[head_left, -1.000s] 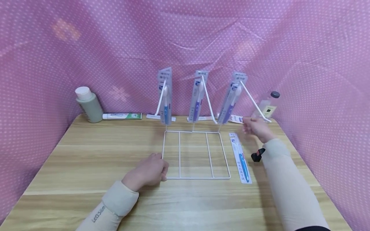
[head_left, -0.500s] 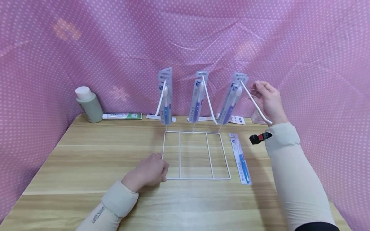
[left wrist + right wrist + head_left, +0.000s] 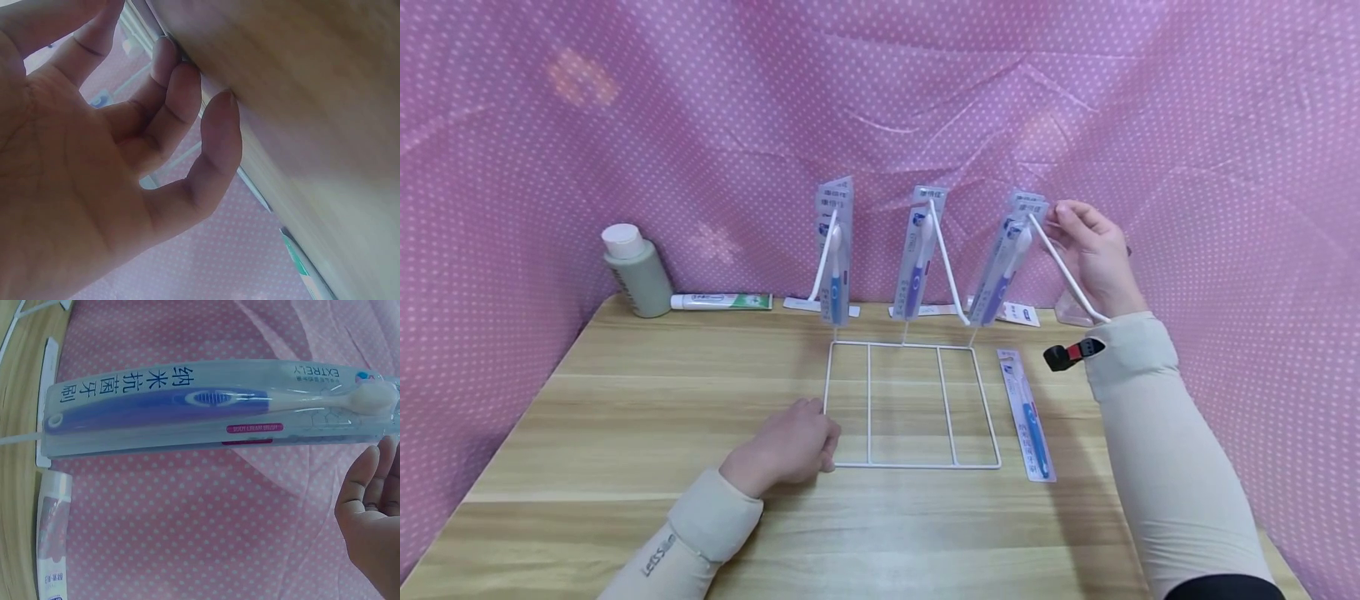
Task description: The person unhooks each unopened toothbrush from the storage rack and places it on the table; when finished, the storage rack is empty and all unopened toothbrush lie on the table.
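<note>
My left hand [image 3: 790, 442] curls its fingers [image 3: 219, 131] at the front left corner of a white wire display rack [image 3: 917, 467], holding it against the table. Packaged toothbrushes hang from its hooks: blue-handled [image 3: 835, 258] on the left, purple-handled [image 3: 917, 258] in the middle and purple-handled [image 3: 1006, 258] on the right. My right hand [image 3: 1097, 254] is raised beside the right hook, fingertips pinching the top edge of the toothbrush package [image 3: 162, 406] there; part of this grip is out of frame. A blue packaged toothbrush [image 3: 1028, 421] lies right of the rack.
A green bottle [image 3: 640, 271] with a white cap stands back left beside a toothpaste tube [image 3: 721, 302]. At the back right lies another tube [image 3: 1018, 313]; behind my right hand is a clear bottle [image 3: 1070, 310], mostly hidden. A pink dotted curtain [image 3: 760, 117] surrounds the table.
My right hand has risen from the table's back right to the top of the right hook, then shifted slightly. My left hand stays at the rack's corner.
</note>
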The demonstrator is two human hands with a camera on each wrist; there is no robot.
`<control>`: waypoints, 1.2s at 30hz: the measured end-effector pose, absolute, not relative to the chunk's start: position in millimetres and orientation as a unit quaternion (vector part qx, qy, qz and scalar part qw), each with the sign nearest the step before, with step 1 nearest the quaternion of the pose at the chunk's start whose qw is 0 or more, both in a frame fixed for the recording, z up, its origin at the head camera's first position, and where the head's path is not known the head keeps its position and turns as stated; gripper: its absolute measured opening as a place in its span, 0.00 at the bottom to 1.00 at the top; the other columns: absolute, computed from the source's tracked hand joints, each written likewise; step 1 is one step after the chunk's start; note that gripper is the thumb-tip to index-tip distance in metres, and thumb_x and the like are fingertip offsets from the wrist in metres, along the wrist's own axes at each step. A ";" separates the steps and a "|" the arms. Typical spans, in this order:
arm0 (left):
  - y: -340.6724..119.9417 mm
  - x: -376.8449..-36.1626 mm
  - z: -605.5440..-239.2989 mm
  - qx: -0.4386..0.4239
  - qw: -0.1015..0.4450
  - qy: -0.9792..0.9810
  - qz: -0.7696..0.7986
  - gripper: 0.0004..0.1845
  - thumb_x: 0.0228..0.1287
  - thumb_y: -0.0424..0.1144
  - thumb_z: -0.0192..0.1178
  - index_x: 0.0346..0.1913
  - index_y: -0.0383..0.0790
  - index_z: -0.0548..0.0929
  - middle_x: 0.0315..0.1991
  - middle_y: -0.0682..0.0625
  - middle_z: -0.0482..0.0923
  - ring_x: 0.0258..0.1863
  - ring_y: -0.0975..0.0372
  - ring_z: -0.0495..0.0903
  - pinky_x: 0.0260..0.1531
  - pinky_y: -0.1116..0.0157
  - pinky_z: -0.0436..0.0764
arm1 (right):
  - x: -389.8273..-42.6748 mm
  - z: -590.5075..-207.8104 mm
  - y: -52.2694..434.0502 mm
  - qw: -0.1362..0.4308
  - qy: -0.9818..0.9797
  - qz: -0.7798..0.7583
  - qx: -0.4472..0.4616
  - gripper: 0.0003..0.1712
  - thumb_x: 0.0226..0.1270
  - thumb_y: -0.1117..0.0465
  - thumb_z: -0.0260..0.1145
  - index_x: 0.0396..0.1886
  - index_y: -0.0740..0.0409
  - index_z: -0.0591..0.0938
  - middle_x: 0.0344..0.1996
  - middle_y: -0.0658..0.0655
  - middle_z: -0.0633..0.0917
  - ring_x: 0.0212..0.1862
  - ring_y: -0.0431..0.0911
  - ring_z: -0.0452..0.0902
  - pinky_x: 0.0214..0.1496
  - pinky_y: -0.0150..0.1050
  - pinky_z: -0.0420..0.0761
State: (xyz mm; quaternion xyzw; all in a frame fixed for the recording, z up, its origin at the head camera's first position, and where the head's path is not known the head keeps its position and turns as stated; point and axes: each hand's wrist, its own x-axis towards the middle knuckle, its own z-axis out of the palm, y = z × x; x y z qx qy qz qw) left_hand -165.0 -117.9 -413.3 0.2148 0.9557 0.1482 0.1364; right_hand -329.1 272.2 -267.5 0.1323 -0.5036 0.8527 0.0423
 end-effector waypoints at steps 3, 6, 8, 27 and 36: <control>-117.7 -164.9 -414.0 0.214 0.138 0.956 0.145 0.20 0.62 0.40 0.76 0.20 0.51 0.75 0.34 0.50 0.71 0.37 0.56 0.70 0.37 0.58 0.73 | -329.3 -267.2 269.5 0.042 -0.511 0.849 0.130 0.04 0.73 0.67 0.70 0.44 0.63 0.86 0.38 0.56 0.89 0.42 0.46 0.86 0.47 0.35 0.87; -117.5 -164.9 -414.1 0.213 0.141 0.956 0.144 0.19 0.62 0.40 0.76 0.20 0.51 0.75 0.34 0.50 0.71 0.37 0.56 0.70 0.37 0.58 0.73 | -329.9 -267.3 266.7 0.041 -0.520 0.844 0.128 0.04 0.72 0.66 0.71 0.43 0.62 0.87 0.38 0.54 0.89 0.41 0.44 0.86 0.45 0.35 0.86; -117.3 -164.9 -413.8 0.213 0.142 0.956 0.144 0.19 0.63 0.40 0.76 0.20 0.51 0.75 0.34 0.50 0.71 0.37 0.56 0.70 0.38 0.58 0.73 | -330.7 -268.1 265.2 0.039 -0.523 0.842 0.129 0.05 0.71 0.66 0.72 0.43 0.62 0.87 0.38 0.54 0.89 0.41 0.44 0.85 0.45 0.35 0.85; -116.9 -165.0 -411.6 0.216 0.141 0.954 0.153 0.19 0.62 0.39 0.76 0.20 0.50 0.75 0.34 0.50 0.71 0.37 0.56 0.70 0.35 0.58 0.72 | -322.0 -273.0 264.2 0.040 -0.568 0.810 0.143 0.13 0.69 0.64 0.75 0.49 0.63 0.85 0.43 0.54 0.86 0.45 0.43 0.85 0.50 0.33 0.85; -118.0 -165.5 -411.5 0.220 0.139 0.953 0.153 0.20 0.62 0.39 0.76 0.20 0.50 0.75 0.33 0.50 0.71 0.37 0.56 0.70 0.36 0.58 0.72 | -308.8 -267.3 266.7 0.028 -0.618 0.775 0.128 0.15 0.70 0.61 0.75 0.53 0.60 0.84 0.44 0.52 0.85 0.46 0.42 0.84 0.53 0.32 0.85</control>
